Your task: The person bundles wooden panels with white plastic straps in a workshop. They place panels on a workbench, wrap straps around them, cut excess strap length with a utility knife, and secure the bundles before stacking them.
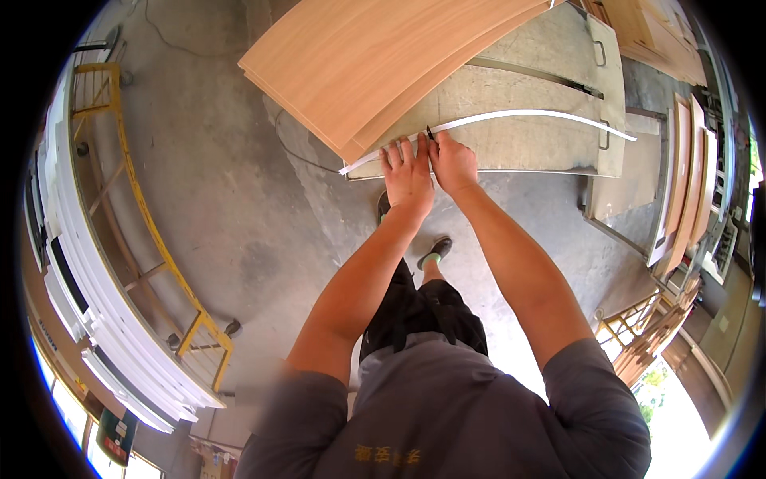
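Observation:
A long, thin white strip (515, 112) lies across the worn, pale table (519, 148) and looks curved in the wide view. My left hand (410, 174) presses on it with fingers stretched out and spread, close to its left end. Beside it, my right hand (454, 164) is closed around a slim black pen-like tool (430, 132), whose tip points away from me at the strip. Whether the tip touches the strip I cannot tell. Just beyond my left fingers is the near corner of a stack of wood-grain panels (383, 60).
A yellow-framed cart (132, 180) stands to the left beside long white profiles (132, 335). More boards (678, 180) lean at the right. A dark cable (281, 142) runs over the concrete floor (231, 207). Metal handles (604, 137) sit at the table's right end.

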Tool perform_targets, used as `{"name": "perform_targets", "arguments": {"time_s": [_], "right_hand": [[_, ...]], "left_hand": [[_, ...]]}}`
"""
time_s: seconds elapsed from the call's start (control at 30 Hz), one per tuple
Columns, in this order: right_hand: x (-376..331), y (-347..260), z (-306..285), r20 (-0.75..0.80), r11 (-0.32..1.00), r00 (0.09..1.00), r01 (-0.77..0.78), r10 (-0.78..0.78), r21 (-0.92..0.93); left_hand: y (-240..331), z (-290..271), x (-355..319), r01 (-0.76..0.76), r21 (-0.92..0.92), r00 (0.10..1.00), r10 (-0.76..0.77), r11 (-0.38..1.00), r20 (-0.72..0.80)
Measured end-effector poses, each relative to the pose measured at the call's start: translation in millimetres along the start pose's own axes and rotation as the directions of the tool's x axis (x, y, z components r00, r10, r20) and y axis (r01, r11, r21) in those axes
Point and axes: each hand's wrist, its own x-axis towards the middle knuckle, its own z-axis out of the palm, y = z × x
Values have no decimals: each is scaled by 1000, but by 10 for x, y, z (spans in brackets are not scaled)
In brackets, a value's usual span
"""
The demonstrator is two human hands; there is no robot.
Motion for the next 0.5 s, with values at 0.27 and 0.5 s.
{"name": "perform_targets", "arguments": {"time_s": [0.27, 0.5], "right_hand": [[21, 15, 14, 8, 1000, 1000, 22, -22, 16], [43, -2, 18, 43, 1000, 999, 5, -6, 23]], "left_hand": [[11, 5, 3, 5, 0, 1000, -5, 1000, -15], [16, -10, 6, -2, 40, 1000, 2, 999, 5]]}}
